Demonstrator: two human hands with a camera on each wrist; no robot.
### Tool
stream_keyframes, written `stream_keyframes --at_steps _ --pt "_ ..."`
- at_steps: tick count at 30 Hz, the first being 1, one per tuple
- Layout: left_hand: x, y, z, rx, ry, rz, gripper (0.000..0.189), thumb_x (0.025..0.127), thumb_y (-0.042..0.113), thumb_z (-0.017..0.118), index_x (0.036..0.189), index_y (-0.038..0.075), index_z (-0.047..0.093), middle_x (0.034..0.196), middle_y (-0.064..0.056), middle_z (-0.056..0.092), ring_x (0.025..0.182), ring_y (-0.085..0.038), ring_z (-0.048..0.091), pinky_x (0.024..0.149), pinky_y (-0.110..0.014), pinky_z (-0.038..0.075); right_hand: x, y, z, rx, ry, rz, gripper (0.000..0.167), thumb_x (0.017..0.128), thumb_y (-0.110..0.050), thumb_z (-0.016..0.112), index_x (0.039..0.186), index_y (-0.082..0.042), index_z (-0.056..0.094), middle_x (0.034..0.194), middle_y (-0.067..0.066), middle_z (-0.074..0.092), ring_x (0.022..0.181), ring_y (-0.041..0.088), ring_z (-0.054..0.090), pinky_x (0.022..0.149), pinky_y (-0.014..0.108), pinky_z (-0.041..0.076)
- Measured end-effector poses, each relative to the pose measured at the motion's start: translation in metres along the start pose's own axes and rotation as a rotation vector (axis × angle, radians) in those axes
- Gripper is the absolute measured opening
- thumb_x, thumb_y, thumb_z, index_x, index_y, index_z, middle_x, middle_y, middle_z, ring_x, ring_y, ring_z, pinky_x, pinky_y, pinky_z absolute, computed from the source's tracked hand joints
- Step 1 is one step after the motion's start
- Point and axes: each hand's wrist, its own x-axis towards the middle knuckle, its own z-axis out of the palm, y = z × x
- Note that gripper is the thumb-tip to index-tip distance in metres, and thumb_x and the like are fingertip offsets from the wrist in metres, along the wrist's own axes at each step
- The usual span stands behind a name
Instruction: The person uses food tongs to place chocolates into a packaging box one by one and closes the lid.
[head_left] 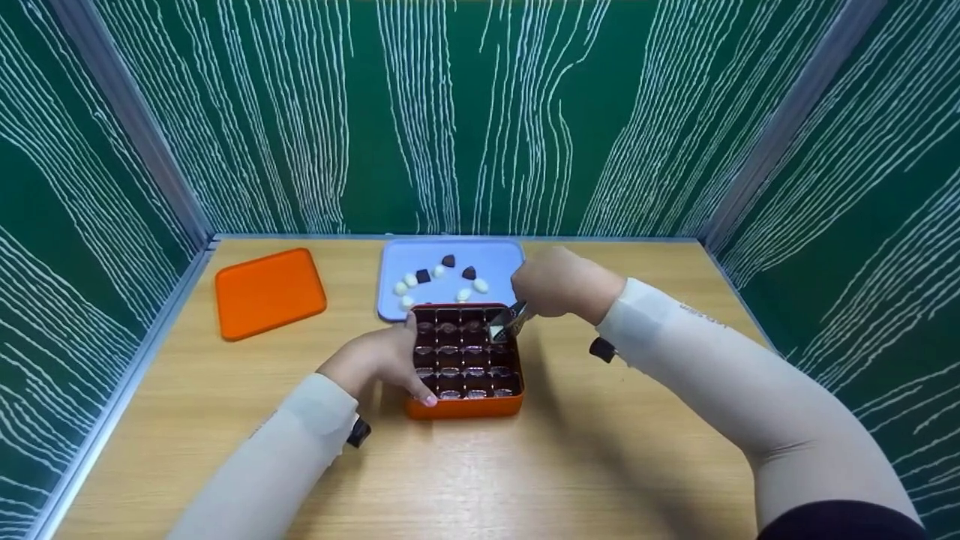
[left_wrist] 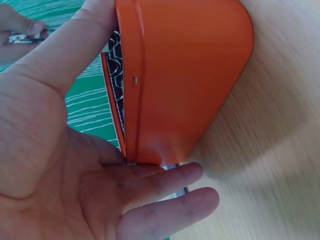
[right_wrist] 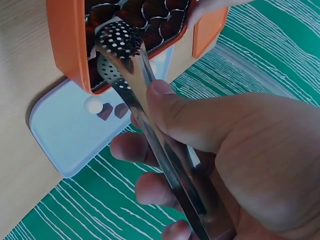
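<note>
An orange box [head_left: 465, 407] with a dark brown insert [head_left: 450, 360] divided into small compartments stands on the table. My left hand [head_left: 379, 358] grips its left side, thumb over the front rim and fingers toward the back corner. My right hand [head_left: 551, 283] holds metal tongs [right_wrist: 150, 120] with perforated ends. The tongs' tips are at the back right compartments, where a small whitish piece [head_left: 496, 333] shows at them. Whether the tongs squeeze this piece is hard to tell. Behind the box, white oval pieces [head_left: 481, 286] and dark brown pieces [head_left: 448, 260] lie on a pale blue tray [head_left: 499, 255].
An orange lid or shallow tray [head_left: 270, 294] lies at the back left of the wooden table [head_left: 600, 465]. Green panels [head_left: 480, 112] with white wavy lines enclose the back and both sides. The box overlaps the pale blue tray's front edge in the head view.
</note>
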Motion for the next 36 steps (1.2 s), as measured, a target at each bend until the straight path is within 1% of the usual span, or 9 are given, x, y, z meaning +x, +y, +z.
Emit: stream_keyframes --at_steps 9,14,16,19,22,25,29,32,36 --pt "0.001 -0.001 0.001 0.009 0.000 0.002 0.166 0.073 0.056 0.106 0.180 -0.003 -0.007 0.176 -0.032 0.045 0.160 -0.043 0.053 0.135 -0.058 0.044 0.002 -0.012 0.001 -0.009 -0.031 -0.022 0.023 0.107 -0.029 0.081 0.094 -0.011 0.080 0.071 0.000 0.058 0.065 0.018 0.053 0.058 0.031 0.042" --pt "0.001 -0.001 0.001 0.031 0.002 0.006 0.166 0.073 0.057 0.106 0.179 -0.004 -0.006 0.171 -0.032 0.051 0.158 -0.042 0.055 0.133 -0.056 0.046 0.011 -0.026 0.000 -0.110 -0.041 -0.012 0.026 0.107 -0.021 0.076 0.083 -0.014 0.070 0.068 -0.001 0.054 0.062 0.016 0.049 0.055 0.032 0.042" --pt "0.001 0.000 0.000 0.027 0.000 0.001 0.166 0.073 0.057 0.106 0.179 -0.003 -0.006 0.170 -0.032 0.053 0.157 -0.041 0.057 0.133 -0.056 0.047 0.015 -0.033 -0.002 -0.176 -0.058 -0.014 0.029 0.109 -0.019 0.072 0.081 -0.014 0.067 0.065 -0.001 0.052 0.060 0.016 0.048 0.056 0.032 0.046" --pt "0.001 0.001 0.000 0.016 -0.006 -0.002 0.166 0.073 0.056 0.106 0.180 -0.002 -0.007 0.171 -0.031 0.052 0.156 -0.042 0.057 0.133 -0.057 0.046 0.019 -0.042 -0.005 -0.259 -0.118 -0.014 0.030 0.111 -0.019 0.067 0.082 -0.014 0.069 0.064 -0.001 0.053 0.059 0.015 0.049 0.065 0.034 0.059" --pt "0.000 0.001 0.000 0.005 -0.006 -0.002 0.166 0.073 0.055 0.107 0.180 -0.002 -0.007 0.172 -0.032 0.051 0.157 -0.042 0.057 0.134 -0.059 0.045 0.023 -0.047 -0.009 -0.287 -0.176 -0.006 0.028 0.113 -0.020 0.065 0.087 -0.013 0.073 0.065 -0.001 0.057 0.060 0.015 0.052 0.073 0.035 0.064" --pt "0.001 0.002 0.000 0.003 -0.003 0.002 0.166 0.073 0.054 0.107 0.180 -0.002 -0.007 0.170 -0.031 0.053 0.156 -0.042 0.057 0.134 -0.058 0.045 0.022 -0.044 -0.014 -0.243 -0.206 0.019 0.027 0.113 -0.021 0.065 0.088 -0.014 0.073 0.066 -0.001 0.056 0.060 0.015 0.051 0.066 0.033 0.055" --pt "0.002 0.001 0.001 0.004 -0.001 0.004 0.167 0.072 0.055 0.107 0.180 -0.002 -0.007 0.171 -0.032 0.051 0.157 -0.043 0.056 0.134 -0.058 0.044 0.015 -0.030 -0.024 -0.084 -0.191 0.045 0.032 0.108 -0.035 0.078 0.084 -0.014 0.069 0.069 -0.002 0.056 0.064 0.015 0.049 0.060 0.031 0.041" --pt "0.002 -0.001 0.001 -0.002 0.000 0.004 0.167 0.072 0.055 0.107 0.180 -0.001 -0.007 0.178 -0.031 0.042 0.160 -0.045 0.053 0.136 -0.059 0.042 0.011 -0.013 -0.032 0.039 -0.179 0.047 0.050 0.103 -0.058 0.080 0.082 -0.015 0.066 0.073 -0.003 0.057 0.066 0.014 0.049 0.060 0.030 0.043" --pt "0.001 -0.004 0.001 0.001 0.003 0.008 0.166 0.072 0.056 0.107 0.180 -0.001 -0.006 0.183 -0.029 0.032 0.164 -0.046 0.048 0.137 -0.060 0.040 0.013 0.008 -0.036 0.146 -0.145 0.100 0.047 0.108 -0.055 0.073 0.093 -0.011 0.073 0.081 -0.001 0.064 0.072 0.017 0.056 0.068 0.032 0.053"
